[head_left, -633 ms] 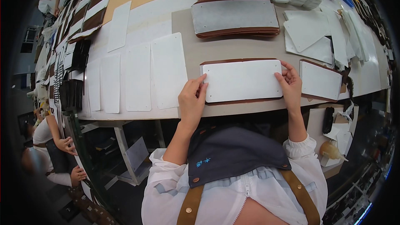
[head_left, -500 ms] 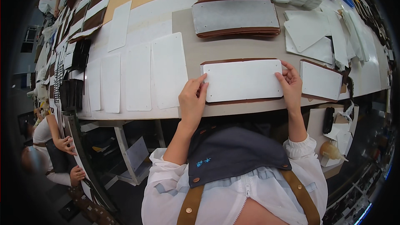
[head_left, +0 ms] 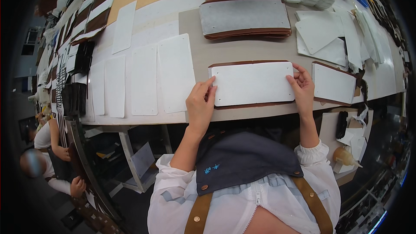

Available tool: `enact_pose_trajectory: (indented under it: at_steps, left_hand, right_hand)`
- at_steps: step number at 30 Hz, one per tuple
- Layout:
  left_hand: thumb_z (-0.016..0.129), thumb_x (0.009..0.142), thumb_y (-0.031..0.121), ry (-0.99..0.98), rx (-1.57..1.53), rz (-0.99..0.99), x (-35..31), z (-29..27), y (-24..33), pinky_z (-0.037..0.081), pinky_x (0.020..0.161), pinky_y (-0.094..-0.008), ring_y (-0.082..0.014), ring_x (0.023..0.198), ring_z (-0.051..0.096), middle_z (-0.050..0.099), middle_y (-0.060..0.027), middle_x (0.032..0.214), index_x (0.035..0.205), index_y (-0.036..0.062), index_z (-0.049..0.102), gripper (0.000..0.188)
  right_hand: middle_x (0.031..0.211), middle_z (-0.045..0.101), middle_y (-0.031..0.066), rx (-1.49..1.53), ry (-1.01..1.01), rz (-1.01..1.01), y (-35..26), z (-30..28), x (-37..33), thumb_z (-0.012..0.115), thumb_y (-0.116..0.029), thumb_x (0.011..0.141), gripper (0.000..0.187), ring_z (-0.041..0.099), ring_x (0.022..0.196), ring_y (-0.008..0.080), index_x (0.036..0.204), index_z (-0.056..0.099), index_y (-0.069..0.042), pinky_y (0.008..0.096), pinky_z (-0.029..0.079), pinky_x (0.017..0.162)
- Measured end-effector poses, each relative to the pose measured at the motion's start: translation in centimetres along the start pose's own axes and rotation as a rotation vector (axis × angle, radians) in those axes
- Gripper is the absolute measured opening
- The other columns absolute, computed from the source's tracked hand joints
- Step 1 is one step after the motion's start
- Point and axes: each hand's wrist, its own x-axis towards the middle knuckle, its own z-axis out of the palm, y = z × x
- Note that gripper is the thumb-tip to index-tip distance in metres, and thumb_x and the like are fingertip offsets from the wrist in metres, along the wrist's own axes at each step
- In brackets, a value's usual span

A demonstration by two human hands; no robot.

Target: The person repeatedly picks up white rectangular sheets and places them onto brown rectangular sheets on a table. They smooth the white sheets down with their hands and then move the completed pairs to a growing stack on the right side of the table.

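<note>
In front of me a white rectangular sheet (head_left: 253, 84) with rounded corners and small holes near its ends lies over a brown panel (head_left: 249, 105). The brown edge shows along the sheet's far and near sides. My left hand (head_left: 202, 102) pinches the sheet's left edge between thumb and index finger. At the right end, my right hand (head_left: 302, 86) has its thumb on the sheet's top and its fingers curled round the far corner. How far each hand grips the brown panel as well is hidden.
Beyond my hands lies a stack of white-topped brown panels (head_left: 245, 17). Several white sheets (head_left: 177, 73) lie to the left. A smaller white-topped brown piece (head_left: 333, 84) is at the right. A glue bottle (head_left: 344, 157) stands on a low shelf. Another person (head_left: 52, 156) works at far left.
My hands and the white sheet keep the same place. At the far left, the other person's hands have shifted, and a dark brown piece now shows beside them where a white strip was.
</note>
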Motion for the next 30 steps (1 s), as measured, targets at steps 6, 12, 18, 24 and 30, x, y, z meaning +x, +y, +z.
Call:
enact_pose_trajectory:
  at_steps: [6,12,18,24,30]
  left_hand:
    - [0.070,0.094,0.003,0.020,0.029,0.034,0.0,0.2,-0.3,0.048,0.061,-0.0283,-0.0137,0.065,0.056,0.061,-0.0058,0.083,0.120,0.0047,0.074,0.027]
    - [0.071,0.094,0.004,0.020,0.041,0.039,0.0,0.2,-0.3,0.049,0.062,-0.0274,-0.0131,0.065,0.056,0.062,-0.0055,0.084,0.120,0.0054,0.074,0.027]
    - [0.071,0.094,0.005,0.017,0.039,0.040,-0.1,0.2,-0.4,0.049,0.062,-0.0269,-0.0126,0.065,0.055,0.062,-0.0056,0.084,0.121,0.0061,0.074,0.027]
    - [0.071,0.094,0.005,0.007,0.049,0.039,0.0,0.1,-0.3,0.049,0.062,-0.0270,-0.0127,0.065,0.055,0.061,-0.0059,0.084,0.121,0.0059,0.074,0.027]
    - [0.070,0.094,0.004,0.005,0.054,0.031,0.0,0.2,-0.3,0.049,0.062,-0.0268,-0.0126,0.065,0.055,0.062,-0.0064,0.084,0.121,0.0055,0.074,0.028]
  right_hand:
    - [0.094,0.068,0.0038,0.003,-0.013,0.023,-0.1,-0.5,0.1,0.067,0.000,0.096,0.043,0.065,0.081,0.0064,0.138,0.057,0.002,0.0196,0.051,0.073]
    - [0.091,0.060,0.0000,-0.124,0.004,0.007,0.0,-0.4,-0.1,0.071,-0.001,0.093,0.045,0.058,0.071,0.0020,0.137,0.061,0.000,0.0189,0.046,0.063]
    - [0.088,0.057,-0.0007,-0.239,0.030,-0.005,-0.2,-0.3,-0.1,0.073,0.000,0.091,0.040,0.048,0.064,0.0023,0.131,0.069,-0.004,0.0194,0.042,0.061]
    - [0.079,0.057,0.0035,-0.420,0.054,-0.087,-0.5,-0.1,-0.1,0.076,-0.002,0.087,0.036,0.046,0.061,0.0078,0.123,0.072,-0.003,0.0249,0.044,0.061]
    - [0.081,0.060,0.0077,-0.478,0.052,-0.109,-1.1,0.0,-0.2,0.076,-0.001,0.085,0.035,0.047,0.061,0.0129,0.120,0.072,-0.001,0.0277,0.046,0.063]
